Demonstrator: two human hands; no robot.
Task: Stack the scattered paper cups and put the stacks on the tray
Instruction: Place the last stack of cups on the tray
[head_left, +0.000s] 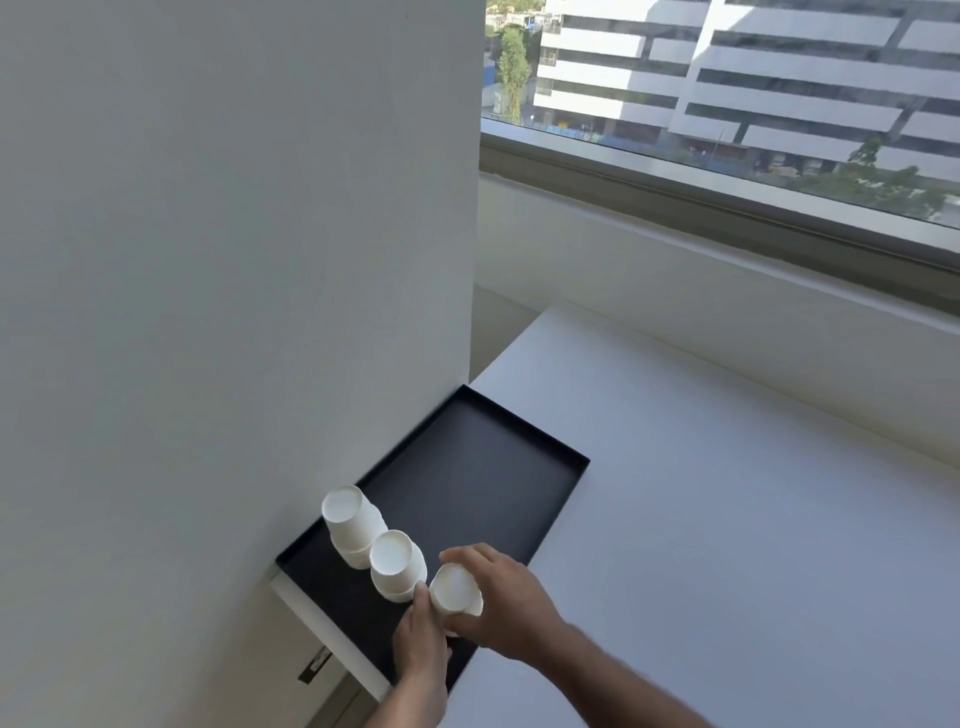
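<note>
A black rectangular tray (478, 467) lies at the left edge of the white table, against the wall. Two stacks of white paper cups stand upside down on its near end: one at the far left (349, 522), one beside it (396, 569). A third stack of white cups (454, 592), also upside down, sits over the tray's near right part, held between both hands. My right hand (498, 603) wraps its right side and top. My left hand (421, 644) grips its left side and base.
The white table (727, 519) stretches right and far from the tray. A white wall (234, 260) rises directly left of the tray. A window ledge (727, 291) and window run along the far side. A drawer lock shows below the table edge.
</note>
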